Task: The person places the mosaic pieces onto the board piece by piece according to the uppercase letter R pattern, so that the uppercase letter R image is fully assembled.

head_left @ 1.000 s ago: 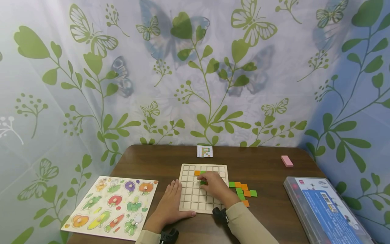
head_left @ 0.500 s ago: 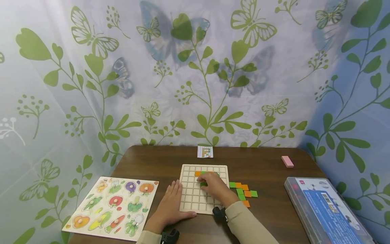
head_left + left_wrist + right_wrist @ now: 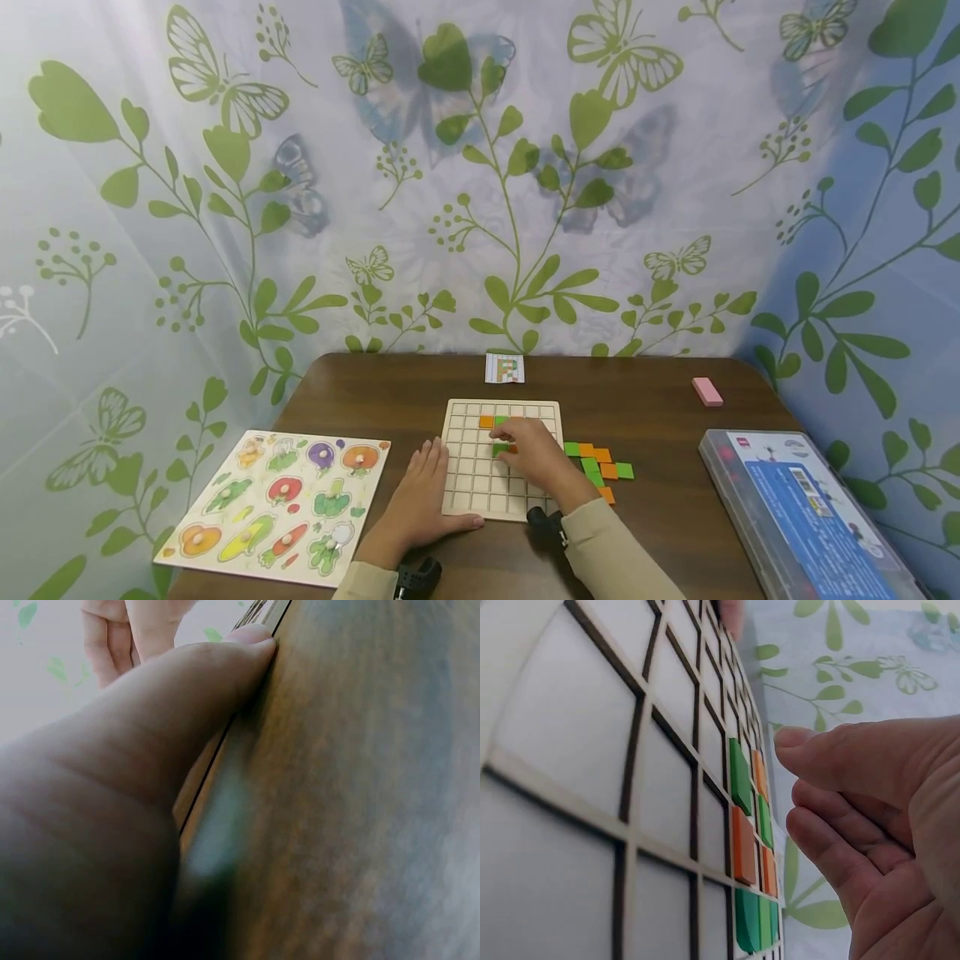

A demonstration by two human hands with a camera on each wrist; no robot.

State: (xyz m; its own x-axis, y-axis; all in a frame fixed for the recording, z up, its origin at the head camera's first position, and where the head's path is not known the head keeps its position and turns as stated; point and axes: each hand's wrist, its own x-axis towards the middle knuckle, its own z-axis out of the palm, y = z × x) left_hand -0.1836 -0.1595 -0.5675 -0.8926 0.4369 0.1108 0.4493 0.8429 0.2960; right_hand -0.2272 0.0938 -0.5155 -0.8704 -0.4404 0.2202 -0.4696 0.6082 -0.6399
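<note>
A square wooden grid board [image 3: 471,483] lies on the table. My left hand [image 3: 422,497] rests along its left edge with straight fingers, thumb stretched by the front edge. In the left wrist view the thumb [image 3: 217,671] lies close to the tabletop. My right hand [image 3: 536,454] hovers over the board's upper right part, fingers loosely bent. Seen from the right wrist, nothing sits between its thumb [image 3: 817,754] and fingers. Beyond them, a green tile [image 3: 739,776], an orange tile [image 3: 742,844] and a teal piece [image 3: 747,921] sit in grid cells. An orange tile [image 3: 487,422] occupies the upper row.
Several loose green and orange tiles [image 3: 609,471] lie right of the board. A small pattern card [image 3: 504,368] is behind it. A vegetable knob puzzle [image 3: 277,508] lies left. On the right are a pink block [image 3: 707,392] and a plastic case [image 3: 806,508] with a blue label.
My right hand has shifted slightly right, uncovering more of the green tile and an orange one beside it. My left hand stays at the board's edge.
</note>
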